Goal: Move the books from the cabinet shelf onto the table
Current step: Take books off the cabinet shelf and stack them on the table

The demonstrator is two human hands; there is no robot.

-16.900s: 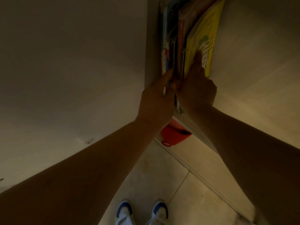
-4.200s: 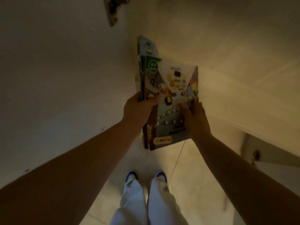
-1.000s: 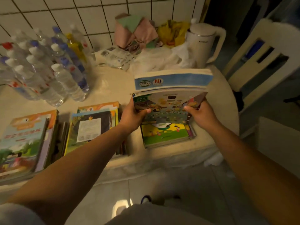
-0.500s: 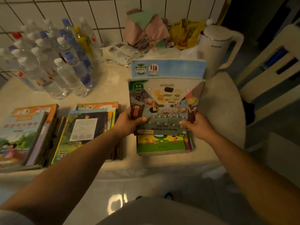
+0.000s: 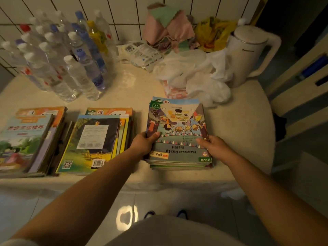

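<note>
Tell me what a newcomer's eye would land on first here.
First, the colourful book stack at the table's front right, gripped by the left hand and right hand. Next, two more book piles to its left, then water bottles crowded at the back left.

water bottles back-left; white kettle back-right; plastic bags btwn

This was a home, most likely a kitchen or dining corner. A white-tiled wall backed a pale stone-topped table. Along its far edge stood clear plastic water bottles, a white electric kettle and crumpled plastic bags. A cream wooden chair stood at its right edge.
</note>
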